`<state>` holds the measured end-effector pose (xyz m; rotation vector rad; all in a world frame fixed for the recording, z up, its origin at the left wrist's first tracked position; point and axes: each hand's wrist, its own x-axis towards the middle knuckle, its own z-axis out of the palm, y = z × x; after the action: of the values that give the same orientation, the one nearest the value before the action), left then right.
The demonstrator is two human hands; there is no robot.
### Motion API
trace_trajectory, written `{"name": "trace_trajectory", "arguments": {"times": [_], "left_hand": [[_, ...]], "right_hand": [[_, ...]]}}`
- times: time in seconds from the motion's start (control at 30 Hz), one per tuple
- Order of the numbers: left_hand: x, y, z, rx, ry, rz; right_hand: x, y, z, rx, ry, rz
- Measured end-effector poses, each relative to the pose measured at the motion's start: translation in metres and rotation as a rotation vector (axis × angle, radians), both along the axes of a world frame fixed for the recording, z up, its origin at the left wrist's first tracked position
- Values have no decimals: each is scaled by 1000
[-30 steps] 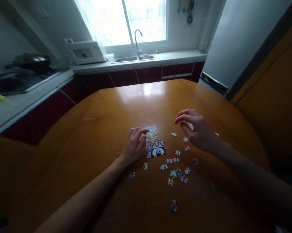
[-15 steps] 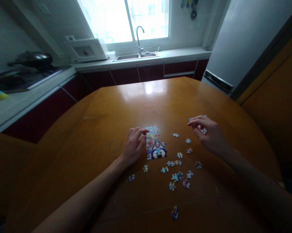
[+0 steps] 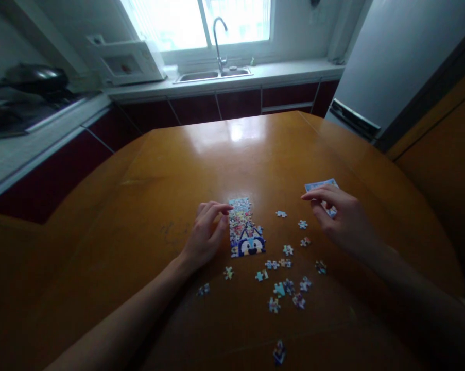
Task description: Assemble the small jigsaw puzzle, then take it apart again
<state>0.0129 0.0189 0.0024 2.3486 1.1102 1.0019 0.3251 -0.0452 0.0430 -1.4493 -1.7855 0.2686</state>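
A partly built colourful jigsaw strip [image 3: 243, 226] lies on the round wooden table [image 3: 178, 170]. My left hand [image 3: 206, 232] rests at its left edge, fingers curled, fingertips touching the strip's upper left side. My right hand [image 3: 342, 219] lies to the right over a second small joined puzzle section [image 3: 322, 186], fingers bent with thumb and forefinger close together; whether it grips the section is unclear. Several loose puzzle pieces [image 3: 284, 281] are scattered between and below my hands, with one piece [image 3: 279, 353] near the front edge.
Behind the table runs a kitchen counter with a sink and tap [image 3: 216, 72] under a bright window. A white microwave [image 3: 124, 62] and a dark pan [image 3: 31, 80] stand at the left. A grey fridge [image 3: 390, 56] and wooden door are at the right.
My right hand has dropped from above the table and moved right onto the small joined section. My left hand stays at the strip. The view has tilted down slightly.
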Motion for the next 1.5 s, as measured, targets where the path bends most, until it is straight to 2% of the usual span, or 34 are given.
{"name": "trace_trajectory", "arguments": {"times": [0.77,1.33,1.5], "left_hand": [[-1,-1,-1,-15,-39,8],[-1,3,-2,-6,-27,18],[-2,4,-2,-5,-32,6]], "right_hand": [[-1,-1,-5,-62,-30,-17],[1,-1,6,-76,-26,-24],[5,2,-3,-122,-73,-15]]}}
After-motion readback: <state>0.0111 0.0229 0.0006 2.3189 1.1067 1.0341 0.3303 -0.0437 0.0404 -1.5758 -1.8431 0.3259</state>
